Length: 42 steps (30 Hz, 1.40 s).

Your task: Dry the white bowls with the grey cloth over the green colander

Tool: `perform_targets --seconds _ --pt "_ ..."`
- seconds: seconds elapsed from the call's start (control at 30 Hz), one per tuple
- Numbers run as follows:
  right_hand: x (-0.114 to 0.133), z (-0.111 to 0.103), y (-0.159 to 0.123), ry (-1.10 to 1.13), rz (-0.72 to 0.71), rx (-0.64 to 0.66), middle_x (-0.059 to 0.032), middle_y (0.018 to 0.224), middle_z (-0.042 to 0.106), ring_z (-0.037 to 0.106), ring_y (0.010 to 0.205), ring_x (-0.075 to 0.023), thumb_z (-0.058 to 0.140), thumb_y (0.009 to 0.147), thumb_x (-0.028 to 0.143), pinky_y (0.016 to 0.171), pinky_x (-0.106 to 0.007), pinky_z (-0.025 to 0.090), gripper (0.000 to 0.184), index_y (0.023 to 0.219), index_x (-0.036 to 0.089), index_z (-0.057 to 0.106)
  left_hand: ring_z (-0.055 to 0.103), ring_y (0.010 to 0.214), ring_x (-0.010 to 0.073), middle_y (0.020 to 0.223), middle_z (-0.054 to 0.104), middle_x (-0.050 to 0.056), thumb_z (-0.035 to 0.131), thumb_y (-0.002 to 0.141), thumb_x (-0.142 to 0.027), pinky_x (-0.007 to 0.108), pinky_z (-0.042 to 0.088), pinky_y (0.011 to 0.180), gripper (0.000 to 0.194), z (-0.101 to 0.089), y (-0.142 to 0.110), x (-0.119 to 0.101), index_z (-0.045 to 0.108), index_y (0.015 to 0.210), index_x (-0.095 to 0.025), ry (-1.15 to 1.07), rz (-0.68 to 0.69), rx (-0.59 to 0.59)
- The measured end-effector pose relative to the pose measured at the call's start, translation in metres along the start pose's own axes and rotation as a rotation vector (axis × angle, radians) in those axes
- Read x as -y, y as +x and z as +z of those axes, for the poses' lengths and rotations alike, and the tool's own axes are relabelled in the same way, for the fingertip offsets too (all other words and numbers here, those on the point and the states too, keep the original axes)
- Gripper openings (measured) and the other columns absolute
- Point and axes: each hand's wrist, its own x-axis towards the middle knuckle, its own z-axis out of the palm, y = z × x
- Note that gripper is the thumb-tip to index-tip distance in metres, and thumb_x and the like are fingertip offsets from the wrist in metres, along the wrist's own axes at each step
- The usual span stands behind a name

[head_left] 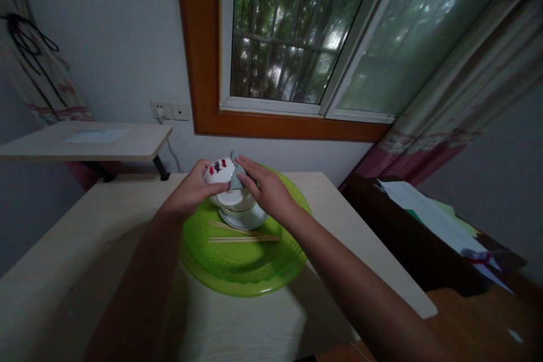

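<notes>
A white bowl (218, 168) with red and dark marks is tilted in my left hand (190, 191), whose thumb lies along its near side. My right hand (269, 188) pinches a grey-green cloth (236, 179) against the bowl's right edge. Below the held bowl stands more white crockery (235, 199), partly hidden by it, on a white plate (248, 220). Wooden chopsticks (244, 239) lie in front of the plate. All of this is over a round bright green tray (241, 288).
The tray rests on a pale wooden table (339, 226). At the left a raised shelf (139, 144) bears a sheet of paper (97, 136). Wall sockets (169, 111) and a window (297, 39) are behind. Papers (432, 220) lie on dark furniture at the right.
</notes>
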Motion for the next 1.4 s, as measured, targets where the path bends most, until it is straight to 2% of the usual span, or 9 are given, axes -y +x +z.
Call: perform_targets --seconds 0.1,0.17,0.33,0.53,0.73,0.93,1.1,1.23,1.4 --pt "-0.001 -0.011 -0.006 -0.012 -0.065 0.035 0.0012 0.154 0.049 0.048 0.142 -0.019 0.053 0.101 0.028 0.122 -0.044 0.038 0.047 0.148 0.035 0.05 0.064 0.091 0.0176 0.103 0.063 0.002 0.086 0.061 -0.028 0.034 0.053 0.085 0.057 0.001 0.0 -0.002 0.049 0.104 -0.019 -0.142 -0.026 -0.034" --pt "-0.002 -0.016 -0.012 -0.021 -0.118 0.041 0.0 0.154 0.048 0.048 0.143 -0.0198 0.055 0.1 0.027 0.122 -0.045 0.038 0.049 0.148 0.034 0.05 0.063 0.09 0.0162 0.103 0.063 0.002 0.086 0.06 -0.027 0.033 0.052 0.084 0.056 0.001 0.001 -0.005 0.051 0.103 -0.018 -0.212 -0.036 -0.069" --pt "-0.009 -0.024 -0.028 -0.023 -0.165 0.085 0.0008 0.157 0.044 0.045 0.144 -0.0207 0.057 0.098 0.023 0.121 -0.049 0.039 0.053 0.149 0.037 0.047 0.064 0.091 0.0167 0.106 0.067 0.006 0.084 0.062 -0.027 0.03 0.051 0.083 0.05 0.0 0.003 -0.009 0.055 0.102 -0.016 -0.317 -0.067 -0.114" --pt "-0.014 -0.031 -0.036 -0.029 -0.185 0.146 -0.0006 0.158 0.042 0.042 0.146 -0.0224 0.061 0.097 0.026 0.121 -0.051 0.04 0.058 0.151 0.037 0.043 0.067 0.099 0.0235 0.106 0.07 0.009 0.082 0.065 -0.033 0.034 0.052 0.084 0.048 0.001 0.005 -0.01 0.058 0.102 -0.015 -0.28 -0.082 -0.146" --pt "-0.016 -0.033 -0.033 -0.013 -0.151 0.226 0.002 0.163 0.031 0.035 0.15 -0.0218 0.057 0.1 0.029 0.124 -0.051 0.035 0.061 0.156 0.039 0.032 0.066 0.092 0.0196 0.099 0.068 0.005 0.083 0.067 -0.036 0.031 0.051 0.08 0.049 -0.002 0.006 -0.002 0.054 0.102 -0.017 -0.242 -0.11 -0.184" --pt "-0.015 -0.034 -0.028 0.023 -0.158 0.24 0.0053 0.163 0.03 0.033 0.151 -0.0213 0.054 0.102 0.028 0.125 -0.051 0.032 0.06 0.155 0.041 0.031 0.064 0.086 0.0181 0.097 0.063 0.002 0.083 0.068 -0.041 0.03 0.049 0.075 0.053 -0.004 0.004 0.005 0.051 0.102 -0.017 -0.055 -0.093 -0.107" --pt "-0.024 -0.038 -0.032 0.046 -0.106 0.271 0.0047 0.163 0.031 0.033 0.151 -0.0219 0.052 0.103 0.032 0.125 -0.052 0.032 0.056 0.155 0.041 0.032 0.063 0.082 0.017 0.097 0.061 0.002 0.086 0.064 -0.038 0.029 0.049 0.072 0.058 -0.001 0.005 0.005 0.048 0.102 -0.017 -0.067 -0.105 -0.14" --pt "-0.032 -0.043 -0.035 0.038 -0.062 0.318 0.0036 0.164 0.031 0.035 0.151 -0.0222 0.051 0.103 0.036 0.125 -0.051 0.031 0.056 0.156 0.039 0.032 0.063 0.079 0.0167 0.095 0.062 0.002 0.084 0.066 -0.04 0.027 0.046 0.066 0.057 0.001 0.005 0.0 0.049 0.105 -0.017 -0.088 -0.113 -0.172" --pt "-0.029 -0.053 -0.036 0.023 -0.036 0.387 0.0029 0.165 0.028 0.032 0.152 -0.0222 0.049 0.104 0.041 0.126 -0.052 0.029 0.056 0.157 0.037 0.03 0.061 0.074 0.0148 0.092 0.061 0.002 0.085 0.065 -0.037 0.025 0.045 0.063 0.058 0.005 0.002 -0.008 0.051 0.107 -0.015 -0.141 -0.156 -0.19"
